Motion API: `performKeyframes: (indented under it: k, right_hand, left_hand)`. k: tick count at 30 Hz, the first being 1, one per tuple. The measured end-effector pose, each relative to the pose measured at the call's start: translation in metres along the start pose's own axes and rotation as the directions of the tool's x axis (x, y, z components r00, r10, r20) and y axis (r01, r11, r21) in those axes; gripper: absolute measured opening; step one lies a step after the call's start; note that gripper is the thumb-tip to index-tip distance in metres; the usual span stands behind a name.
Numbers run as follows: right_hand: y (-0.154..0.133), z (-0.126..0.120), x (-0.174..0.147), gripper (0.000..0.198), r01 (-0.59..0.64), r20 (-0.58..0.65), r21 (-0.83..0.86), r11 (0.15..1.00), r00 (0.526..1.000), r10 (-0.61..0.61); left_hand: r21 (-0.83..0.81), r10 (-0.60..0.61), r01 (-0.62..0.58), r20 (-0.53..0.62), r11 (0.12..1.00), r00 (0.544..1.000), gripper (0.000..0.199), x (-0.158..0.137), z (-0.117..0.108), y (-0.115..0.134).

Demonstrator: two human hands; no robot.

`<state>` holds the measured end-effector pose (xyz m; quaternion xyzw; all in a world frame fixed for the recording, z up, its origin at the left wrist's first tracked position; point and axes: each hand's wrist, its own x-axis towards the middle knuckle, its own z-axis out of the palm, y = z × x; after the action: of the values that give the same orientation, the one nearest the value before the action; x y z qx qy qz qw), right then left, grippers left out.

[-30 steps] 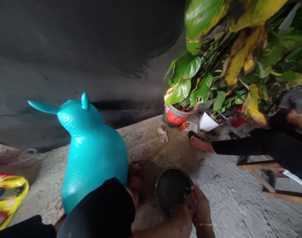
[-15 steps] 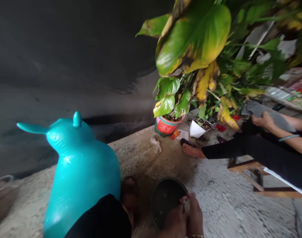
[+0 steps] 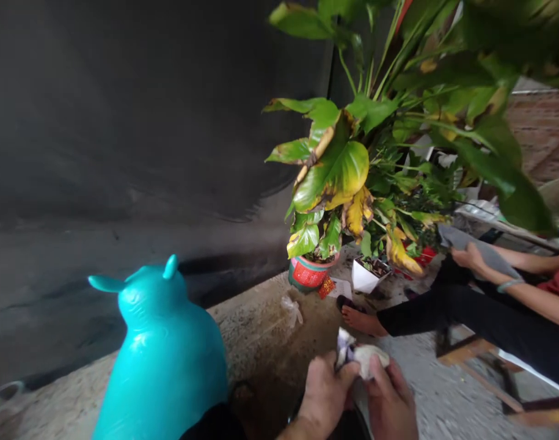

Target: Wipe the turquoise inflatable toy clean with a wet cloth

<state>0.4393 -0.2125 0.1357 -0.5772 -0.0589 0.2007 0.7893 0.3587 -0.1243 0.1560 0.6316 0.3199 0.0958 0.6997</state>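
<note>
From my end of the feed I have a crumpled whitish bundle (image 3: 365,359) with purple markings, low in my view at about 5 o'clock from centre, held clear of the ground between two hands. Left hand (image 3: 324,385), at the bundle's 8 o'clock: nearly closed, thumb and fingers pinching the purple-marked end. Right hand (image 3: 391,397), at its 5 o'clock: fingers curled, gripping the plain end. At 6 o'clock I make out a dark basin (image 3: 350,425), mostly hidden by the hands. Farther out, at 10 o'clock, a clear plastic bag (image 3: 292,311) on the concrete; at 11, a red and green pot (image 3: 309,275) with a leafy plant (image 3: 336,177), some leaves yellowed; at 12, another person's bare foot (image 3: 361,321), then a white planter (image 3: 367,278) beyond. At 2 o'clock that seated person's hands hold a grey cloth (image 3: 490,253); at 3, a wooden stool (image 3: 471,351). At 9, a teal inflatable animal (image 3: 169,360), eared, standing near the dark wall (image 3: 132,134).
</note>
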Motion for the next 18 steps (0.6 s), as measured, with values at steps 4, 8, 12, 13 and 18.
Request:
performKeyframes:
  k: [4,8,12,13,18]
  right_hand:
    - [-0.038,0.057,-0.009,0.051,0.113,0.095,-0.270,0.956,0.991,-0.090]
    - [-0.063,0.124,-0.038,0.054,0.251,0.339,-0.439,0.863,0.936,-0.100]
    - [-0.052,0.189,-0.070,0.051,0.310,0.661,-0.423,0.851,0.749,0.056]
    - [-0.041,0.202,-0.075,0.050,0.347,0.720,-0.430,0.833,0.689,0.085]
    - [0.061,0.241,-0.078,0.046,0.535,0.722,-0.647,0.544,0.659,0.211]
  left_hand:
    - [-0.139,0.172,-0.179,-0.056,0.974,0.983,0.049,-0.025,-0.060,0.037]
    - [-0.165,0.248,-0.297,-0.263,0.940,0.932,0.047,-0.071,-0.133,0.054]
    - [-0.261,0.167,-0.337,-0.511,0.905,0.843,0.042,-0.122,-0.198,0.038]
    - [-0.292,0.125,-0.343,-0.571,0.893,0.811,0.042,-0.131,-0.212,0.027]
    - [-0.545,-0.331,-0.165,-0.693,0.822,0.640,0.045,-0.153,-0.264,-0.066]
